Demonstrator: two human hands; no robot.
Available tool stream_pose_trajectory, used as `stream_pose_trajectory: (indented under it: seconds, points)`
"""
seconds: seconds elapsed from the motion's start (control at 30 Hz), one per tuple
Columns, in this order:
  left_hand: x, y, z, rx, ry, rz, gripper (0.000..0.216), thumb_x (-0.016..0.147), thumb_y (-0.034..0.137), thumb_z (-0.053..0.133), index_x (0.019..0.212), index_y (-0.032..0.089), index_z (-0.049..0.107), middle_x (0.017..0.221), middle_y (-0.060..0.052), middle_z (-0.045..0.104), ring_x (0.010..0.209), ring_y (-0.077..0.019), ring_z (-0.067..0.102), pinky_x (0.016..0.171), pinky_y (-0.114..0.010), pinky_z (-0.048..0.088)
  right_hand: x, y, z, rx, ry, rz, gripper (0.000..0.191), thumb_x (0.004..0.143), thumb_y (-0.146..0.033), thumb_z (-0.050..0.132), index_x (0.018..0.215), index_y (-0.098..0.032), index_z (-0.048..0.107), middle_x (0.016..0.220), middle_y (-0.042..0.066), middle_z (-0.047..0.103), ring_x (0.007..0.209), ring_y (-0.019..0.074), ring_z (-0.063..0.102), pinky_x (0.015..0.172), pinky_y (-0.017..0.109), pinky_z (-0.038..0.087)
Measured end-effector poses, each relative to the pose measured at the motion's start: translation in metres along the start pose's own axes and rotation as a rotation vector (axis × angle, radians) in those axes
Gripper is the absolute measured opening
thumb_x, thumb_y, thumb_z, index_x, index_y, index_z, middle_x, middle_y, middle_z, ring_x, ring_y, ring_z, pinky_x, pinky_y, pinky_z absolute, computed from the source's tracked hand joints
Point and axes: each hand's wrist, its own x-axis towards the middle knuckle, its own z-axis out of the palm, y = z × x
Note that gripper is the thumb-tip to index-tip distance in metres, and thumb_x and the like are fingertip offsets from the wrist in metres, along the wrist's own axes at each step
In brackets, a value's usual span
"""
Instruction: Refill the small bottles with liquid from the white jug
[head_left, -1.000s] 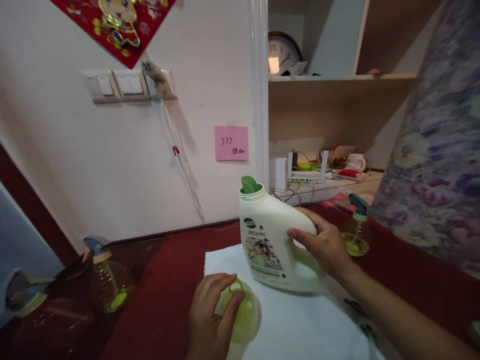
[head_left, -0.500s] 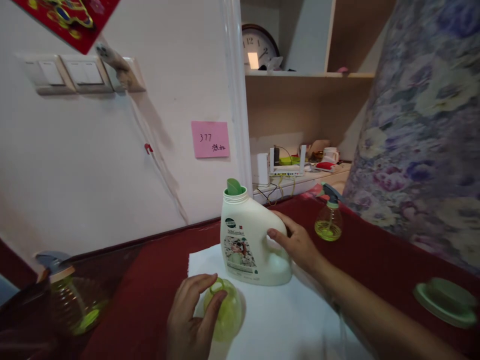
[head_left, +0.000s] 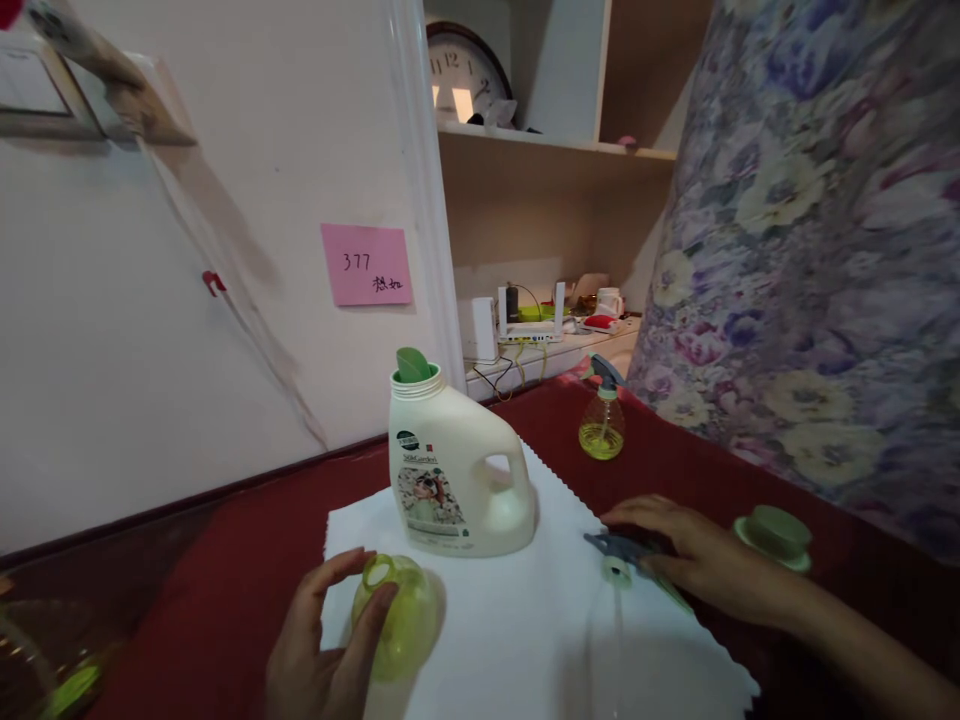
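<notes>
My left hand (head_left: 330, 635) pinches the neck of a translucent yellow-green bottle (head_left: 401, 625), whose round mouth is uncapped and tilted toward me. On the right, my right hand (head_left: 701, 560) is closed round a grey and green spray head (head_left: 619, 560), with its clear dip tube pointing down toward the sheet. Between the hands, a pale green detergent jug (head_left: 465, 495) stands upright on a white sheet (head_left: 517, 640). Its cap is off, and a green pouring spout (head_left: 412, 366) shows in its mouth. Neither hand touches the jug.
A spray bottle with yellow-green liquid (head_left: 602, 430) stands on the red tabletop (head_left: 540, 405), behind the sheet. Near my right hand lies a green cap (head_left: 776, 535). Another bottle (head_left: 45, 665) is partly visible at lower left. A wall and a shelf with a router (head_left: 531, 328) border the table.
My right hand has let go of the jug's handle, moved right and down, and taken hold of the spray head. My left hand still holds the bottle. The view has shifted right.
</notes>
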Motion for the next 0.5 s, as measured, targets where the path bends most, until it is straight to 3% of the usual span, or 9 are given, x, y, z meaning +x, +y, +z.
stream_pose_trajectory:
  seconds: [0.13,0.3,0.5]
  points:
    - [-0.002,0.003,0.004,-0.116,0.031,-0.063,0.061,0.068,0.06,0.079,0.115,0.024,0.064,0.106,-0.007,0.074,0.09,-0.0268,0.072,0.066,-0.033,0.06,-0.004,0.019,0.014,-0.061,-0.014,0.051,0.054,0.081,-0.02,0.059,0.135,-0.025,0.062,0.136,0.009,0.062,0.129,0.0298,0.052,0.112,0.052,0.036]
    - [-0.004,-0.002,0.006,-0.167,0.014,-0.067,0.06,0.07,0.056,0.079,0.118,0.024,0.062,0.109,-0.009,0.073,0.093,-0.0281,0.072,0.066,-0.034,0.061,-0.002,0.034,0.025,-0.095,0.02,0.077,0.042,0.086,-0.032,0.06,0.127,-0.027,0.067,0.126,0.01,0.066,0.122,0.0342,0.056,0.105,0.056,0.04]
    - [-0.01,-0.007,0.005,-0.125,-0.024,0.003,0.049,0.08,0.047,0.074,0.121,0.024,0.059,0.112,-0.01,0.071,0.106,-0.0293,0.067,0.08,-0.039,0.059,-0.009,0.047,0.028,0.027,0.098,0.045,0.04,0.087,-0.047,0.061,0.121,-0.027,0.068,0.12,0.01,0.069,0.113,0.0311,0.063,0.098,0.044,0.051]
